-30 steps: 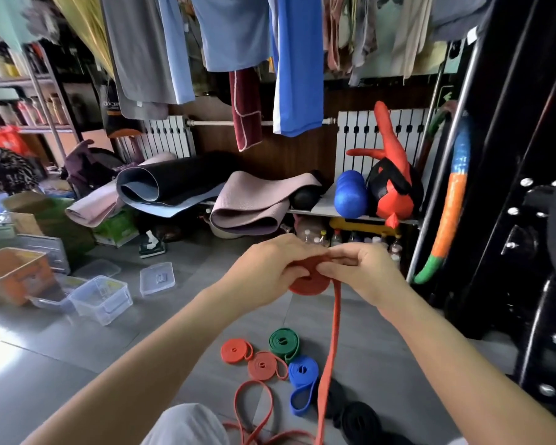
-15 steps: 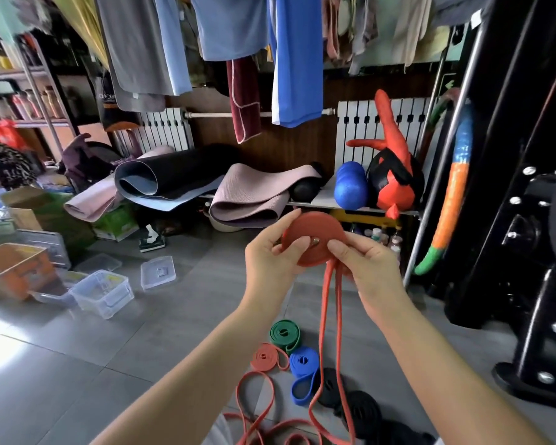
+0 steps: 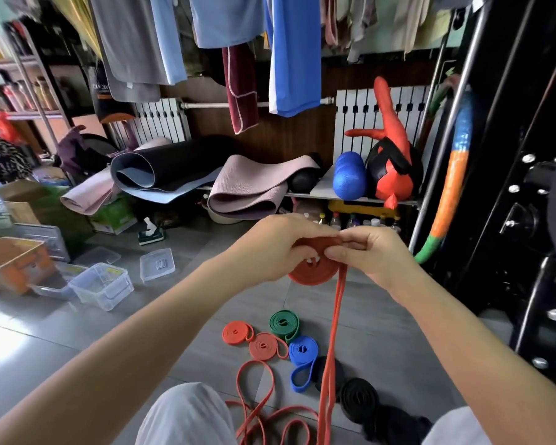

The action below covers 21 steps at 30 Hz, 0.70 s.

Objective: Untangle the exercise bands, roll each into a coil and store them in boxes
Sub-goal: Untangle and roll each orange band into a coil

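Red rubber sits at the centre of the view: a half-wound coil (image 3: 313, 271) held in the air between both hands. The left hand (image 3: 276, 248) grips the coil from its 9 o'clock side, with its fingers curled over the top edge. The right hand (image 3: 369, 252) pinches the rim at about 2 o'clock, thumb and fingers closed on the band where it leaves the coil. From there the tail (image 3: 334, 332) hangs as two strands side by side toward 6 o'clock. It passes in front of the rolled bands below and reaches the loose loops (image 3: 254, 396) on the floor (image 3: 77, 332), at 6 o'clock beside a white-clad knee (image 3: 187, 412). Finished rolls lie together on the floor below the hands. Two orange rolls (image 3: 236, 332) sit at 7 o'clock from the coil, with a green roll (image 3: 284, 326) just beside them. A blue roll (image 3: 304, 351) with a slack loop end lies next to the green one. Black rolls (image 3: 358, 398) lie toward 5 o'clock, partly behind the tail. Well apart at 9 o'clock stand clear boxes (image 3: 101, 285) with no bands visible inside. A loose lid (image 3: 157, 264) lies near them, and an orange box (image 3: 13, 263) stands at the frame's edge.
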Available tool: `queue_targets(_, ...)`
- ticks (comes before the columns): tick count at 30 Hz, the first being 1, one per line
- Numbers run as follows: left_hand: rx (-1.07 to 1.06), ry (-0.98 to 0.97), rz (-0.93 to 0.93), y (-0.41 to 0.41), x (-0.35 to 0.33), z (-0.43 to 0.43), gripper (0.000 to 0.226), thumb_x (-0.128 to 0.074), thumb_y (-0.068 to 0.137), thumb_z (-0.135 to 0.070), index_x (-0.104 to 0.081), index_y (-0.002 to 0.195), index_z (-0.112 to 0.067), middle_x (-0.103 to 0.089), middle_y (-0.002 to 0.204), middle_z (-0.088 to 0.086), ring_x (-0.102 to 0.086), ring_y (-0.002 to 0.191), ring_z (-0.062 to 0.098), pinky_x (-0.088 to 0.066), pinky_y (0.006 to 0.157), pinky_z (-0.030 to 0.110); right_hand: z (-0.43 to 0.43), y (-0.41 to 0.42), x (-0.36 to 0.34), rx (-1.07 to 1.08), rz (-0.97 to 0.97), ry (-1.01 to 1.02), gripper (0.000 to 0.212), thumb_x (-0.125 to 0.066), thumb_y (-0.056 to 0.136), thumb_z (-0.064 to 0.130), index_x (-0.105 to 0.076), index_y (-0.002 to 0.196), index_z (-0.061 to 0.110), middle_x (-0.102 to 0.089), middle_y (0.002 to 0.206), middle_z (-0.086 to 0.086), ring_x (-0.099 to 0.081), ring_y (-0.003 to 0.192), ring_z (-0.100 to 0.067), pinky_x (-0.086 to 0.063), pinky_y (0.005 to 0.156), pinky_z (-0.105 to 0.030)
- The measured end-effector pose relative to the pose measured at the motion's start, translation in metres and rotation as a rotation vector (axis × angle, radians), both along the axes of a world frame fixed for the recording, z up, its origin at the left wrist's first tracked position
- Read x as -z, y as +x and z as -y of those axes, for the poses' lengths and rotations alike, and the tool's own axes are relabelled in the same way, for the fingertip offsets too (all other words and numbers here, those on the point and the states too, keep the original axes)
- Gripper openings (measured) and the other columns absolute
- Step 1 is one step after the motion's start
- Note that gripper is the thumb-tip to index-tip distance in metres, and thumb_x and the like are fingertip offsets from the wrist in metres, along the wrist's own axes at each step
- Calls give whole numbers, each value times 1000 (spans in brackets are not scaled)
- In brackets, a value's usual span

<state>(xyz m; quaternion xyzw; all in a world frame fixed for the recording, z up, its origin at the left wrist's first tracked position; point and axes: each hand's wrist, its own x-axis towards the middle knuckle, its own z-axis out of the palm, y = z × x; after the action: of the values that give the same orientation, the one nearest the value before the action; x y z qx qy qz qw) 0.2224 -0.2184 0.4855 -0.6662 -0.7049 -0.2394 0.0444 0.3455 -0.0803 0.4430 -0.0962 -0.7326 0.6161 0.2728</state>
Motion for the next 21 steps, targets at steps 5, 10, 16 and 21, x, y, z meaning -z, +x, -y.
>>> queue_targets(5, -118, 300, 402, 0, 13, 3, 52, -68, 82, -5, -58, 113, -45, -65, 105, -3, -60, 94, 13, -48, 89, 26, 1, 4, 7, 49, -63, -63, 19, -72, 66, 5, -70, 82, 16, -73, 71, 5, -69, 67, -6, -53, 64, -15)
queue_targets(10, -125, 546, 832, 11, 26, -3, 52, -64, 81, 8, -60, 106, -38, -67, 105, 4, -67, 94, 15, -53, 91, 39, 8, -1, 12, 115, -124, -163, 23, -68, 77, 2, -69, 99, 7, -73, 69, 5, -65, 61, -4, -54, 63, -16)
queue_targets(16, -142, 510, 962, 17, 43, -5, 42, -63, 83, 6, -57, 99, -32, -66, 101, -2, -66, 93, 19, -57, 78, 31, 7, -1, 14, 136, -115, -131, 22, -64, 81, -2, -68, 93, 16, -72, 69, 10, -66, 62, -1, -50, 57, -13)
queue_targets(21, -101, 144, 220, -2, 30, 5, 49, -67, 82, -9, -52, 124, -31, -55, 114, -11, -52, 96, -2, -43, 88, 17, 2, 2, 13, 48, 90, 156, 31, -69, 78, -3, -69, 82, 28, -72, 75, 15, -68, 75, 1, -53, 74, -14)
